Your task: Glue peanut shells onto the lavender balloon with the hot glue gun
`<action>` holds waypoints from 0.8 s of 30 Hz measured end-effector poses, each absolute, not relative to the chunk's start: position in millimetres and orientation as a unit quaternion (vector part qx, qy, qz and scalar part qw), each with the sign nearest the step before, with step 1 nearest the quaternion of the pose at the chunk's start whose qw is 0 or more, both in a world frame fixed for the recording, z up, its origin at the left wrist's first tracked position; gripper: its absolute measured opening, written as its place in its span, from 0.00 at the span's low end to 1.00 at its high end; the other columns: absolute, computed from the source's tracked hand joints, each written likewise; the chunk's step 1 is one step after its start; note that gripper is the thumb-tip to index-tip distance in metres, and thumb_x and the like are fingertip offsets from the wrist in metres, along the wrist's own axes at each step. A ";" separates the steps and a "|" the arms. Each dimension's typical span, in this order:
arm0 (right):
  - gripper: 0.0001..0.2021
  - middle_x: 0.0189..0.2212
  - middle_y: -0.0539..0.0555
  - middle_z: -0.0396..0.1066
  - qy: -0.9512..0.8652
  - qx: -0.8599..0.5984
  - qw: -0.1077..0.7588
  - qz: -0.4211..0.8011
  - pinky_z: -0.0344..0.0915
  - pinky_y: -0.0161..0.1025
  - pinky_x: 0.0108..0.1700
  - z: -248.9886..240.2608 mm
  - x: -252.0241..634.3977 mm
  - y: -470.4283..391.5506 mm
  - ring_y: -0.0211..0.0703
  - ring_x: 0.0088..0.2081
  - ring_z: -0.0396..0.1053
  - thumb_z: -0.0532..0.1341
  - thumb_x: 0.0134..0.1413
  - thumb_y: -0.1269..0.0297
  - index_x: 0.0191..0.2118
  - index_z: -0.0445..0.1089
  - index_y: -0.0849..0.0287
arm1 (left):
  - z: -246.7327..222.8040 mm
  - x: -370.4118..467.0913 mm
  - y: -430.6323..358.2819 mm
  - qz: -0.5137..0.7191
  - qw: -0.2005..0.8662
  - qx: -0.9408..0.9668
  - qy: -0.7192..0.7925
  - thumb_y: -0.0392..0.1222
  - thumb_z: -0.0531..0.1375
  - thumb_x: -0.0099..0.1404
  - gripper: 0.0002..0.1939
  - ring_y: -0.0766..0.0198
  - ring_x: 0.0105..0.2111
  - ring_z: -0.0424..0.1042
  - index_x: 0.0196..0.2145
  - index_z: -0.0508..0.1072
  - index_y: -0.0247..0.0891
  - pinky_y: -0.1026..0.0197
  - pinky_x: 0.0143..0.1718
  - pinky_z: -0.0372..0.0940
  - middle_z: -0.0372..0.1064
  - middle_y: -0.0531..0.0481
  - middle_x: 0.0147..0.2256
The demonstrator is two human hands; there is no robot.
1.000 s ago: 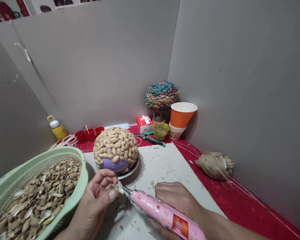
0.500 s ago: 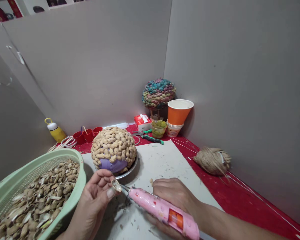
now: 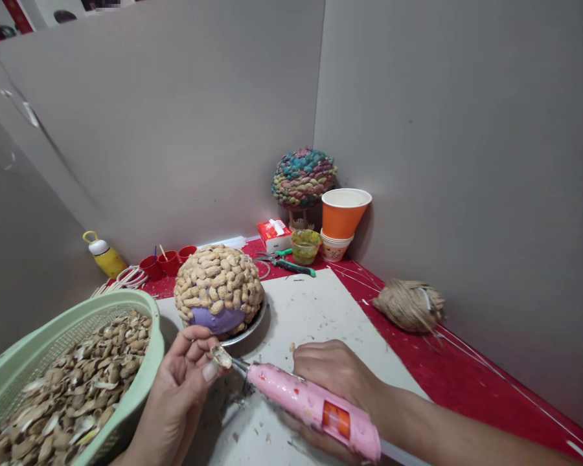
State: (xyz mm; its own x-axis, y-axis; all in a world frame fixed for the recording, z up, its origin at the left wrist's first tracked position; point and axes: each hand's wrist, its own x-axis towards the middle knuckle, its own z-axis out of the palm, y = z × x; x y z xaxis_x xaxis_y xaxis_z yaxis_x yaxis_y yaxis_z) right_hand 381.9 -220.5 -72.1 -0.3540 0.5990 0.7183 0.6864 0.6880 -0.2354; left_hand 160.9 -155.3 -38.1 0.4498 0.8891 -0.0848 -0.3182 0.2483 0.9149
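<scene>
- Just in front of the peanut-covered dome [image 3: 218,278], your left hand [image 3: 184,382] holds a peanut shell [image 3: 221,357], its grip nearly closed, thumb and fingertips pinching one side.
- The shell's hollow faces you.
- To the right, your right hand [image 3: 342,380] has its grip wrapped around the pink glue gun [image 3: 306,400]; you cannot see its trigger.
- The gun's metal nozzle [image 3: 240,364] points at the shell's edge; whether they touch, you cannot tell.
- The dome sits in a metal dish [image 3: 245,335], its purple patch [image 3: 217,320] towards you.
- Beside your left arm, a green basket [image 3: 156,330] holds loose shells [image 3: 82,382].
</scene>
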 end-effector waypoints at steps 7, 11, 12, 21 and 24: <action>0.15 0.15 0.43 0.50 -0.817 -0.394 0.415 -0.067 0.46 0.36 0.22 -77.0 380.4 -219.3 0.35 0.18 0.48 0.54 0.54 0.60 0.23 0.46 0.53 | -39.1 161.2 -153.9 0.420 0.725 0.449 0.311 0.38 0.72 0.54 0.19 0.67 0.35 0.70 0.42 0.73 0.41 0.65 0.40 0.68 0.69 0.52 0.37; 0.14 0.15 0.43 0.50 -0.816 -0.392 0.418 -0.076 0.46 0.37 0.22 -75.5 380.5 -219.5 0.36 0.18 0.48 0.53 0.54 0.61 0.23 0.46 0.53 | -39.4 160.4 -153.3 0.419 0.723 0.456 0.306 0.38 0.71 0.55 0.18 0.67 0.35 0.70 0.43 0.73 0.42 0.65 0.41 0.68 0.69 0.52 0.37; 0.14 0.15 0.43 0.50 -0.815 -0.391 0.421 -0.073 0.46 0.37 0.22 -74.9 380.9 -219.4 0.36 0.18 0.48 0.53 0.54 0.61 0.23 0.46 0.53 | -39.0 160.3 -153.4 0.418 0.724 0.456 0.307 0.38 0.71 0.55 0.18 0.68 0.35 0.70 0.42 0.73 0.42 0.65 0.41 0.68 0.69 0.52 0.36; 0.15 0.16 0.43 0.49 -0.806 -0.382 0.448 -0.062 0.46 0.37 0.23 -75.7 382.4 -218.6 0.35 0.18 0.49 0.56 0.51 0.64 0.23 0.45 0.53 | -37.6 163.1 -153.6 0.414 0.713 0.458 0.331 0.39 0.72 0.53 0.19 0.65 0.35 0.71 0.41 0.72 0.42 0.63 0.41 0.68 0.71 0.52 0.36; 0.15 0.16 0.43 0.49 -0.806 -0.379 0.451 -0.059 0.46 0.36 0.22 -78.2 380.4 -219.7 0.35 0.18 0.49 0.57 0.52 0.62 0.23 0.47 0.53 | -44.3 161.2 -152.1 0.410 0.704 0.477 0.329 0.38 0.72 0.52 0.19 0.65 0.35 0.71 0.41 0.72 0.41 0.64 0.40 0.68 0.72 0.51 0.35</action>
State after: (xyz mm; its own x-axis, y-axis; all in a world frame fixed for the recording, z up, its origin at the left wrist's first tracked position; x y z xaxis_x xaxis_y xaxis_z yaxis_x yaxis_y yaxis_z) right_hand 380.4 -219.7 -78.2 -0.3051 0.5581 0.7716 0.6642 0.7053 -0.2476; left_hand 161.2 -152.1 -44.3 0.4473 0.8915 -0.0713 -0.2647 0.2081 0.9416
